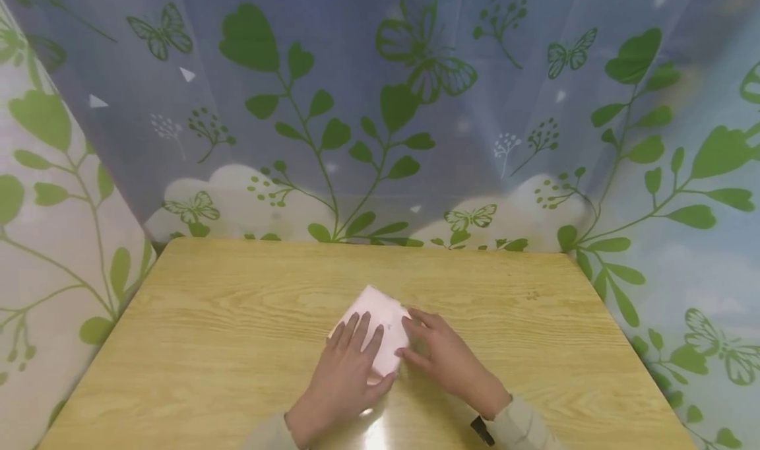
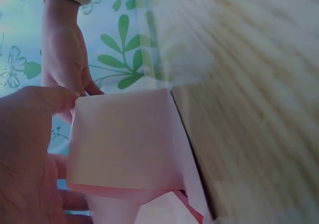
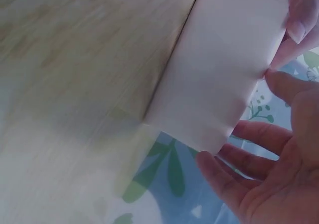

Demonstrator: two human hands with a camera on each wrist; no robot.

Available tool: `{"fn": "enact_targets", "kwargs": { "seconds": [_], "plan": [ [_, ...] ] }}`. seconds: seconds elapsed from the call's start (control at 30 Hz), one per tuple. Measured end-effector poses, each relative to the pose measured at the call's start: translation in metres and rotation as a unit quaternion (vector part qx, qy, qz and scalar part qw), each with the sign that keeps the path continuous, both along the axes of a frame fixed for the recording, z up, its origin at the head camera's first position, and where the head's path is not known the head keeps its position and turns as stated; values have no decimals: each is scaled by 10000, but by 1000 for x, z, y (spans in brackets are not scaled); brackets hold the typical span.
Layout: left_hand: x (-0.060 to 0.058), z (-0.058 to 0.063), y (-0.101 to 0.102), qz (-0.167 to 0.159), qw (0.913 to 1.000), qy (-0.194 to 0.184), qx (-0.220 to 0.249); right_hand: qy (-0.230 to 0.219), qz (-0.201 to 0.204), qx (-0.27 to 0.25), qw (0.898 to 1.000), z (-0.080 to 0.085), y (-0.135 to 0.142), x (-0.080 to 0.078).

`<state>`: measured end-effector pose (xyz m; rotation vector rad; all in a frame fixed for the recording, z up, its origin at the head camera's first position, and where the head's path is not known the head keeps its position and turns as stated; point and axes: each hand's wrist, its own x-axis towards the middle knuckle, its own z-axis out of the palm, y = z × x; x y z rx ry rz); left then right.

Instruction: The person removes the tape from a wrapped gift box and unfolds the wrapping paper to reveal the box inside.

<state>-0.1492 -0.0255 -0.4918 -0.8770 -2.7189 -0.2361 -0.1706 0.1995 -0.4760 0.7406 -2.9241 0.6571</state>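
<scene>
A small pale pink paper box lies at an angle on the wooden table. My left hand rests over its top with fingers spread and straight, its thumb by the near corner. At the box's right side, the fingertips and thumb of my right hand touch the edge. In the left wrist view, the box shows a plain side, with a loose pink flap at the bottom of the picture. The right wrist view has a smooth long side of the box, the right fingers relaxed along its edge.
The wooden table reaches back to a curtain printed with leaves and butterflies. Similar cloth hangs at the left and right sides. A dark band shows at the right wrist, by the pale sleeve.
</scene>
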Motion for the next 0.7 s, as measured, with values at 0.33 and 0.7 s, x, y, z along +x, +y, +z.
{"fn": "enact_targets", "kwargs": {
  "seconds": [0.33,0.7],
  "plan": [
    [-2,11,-2,-371,9984,-426,6,464,-173,463,9977,9,-6,26],
    [-2,15,0,-486,9970,-600,-108,846,-411,401,9948,9,-20,55]
  ]
}}
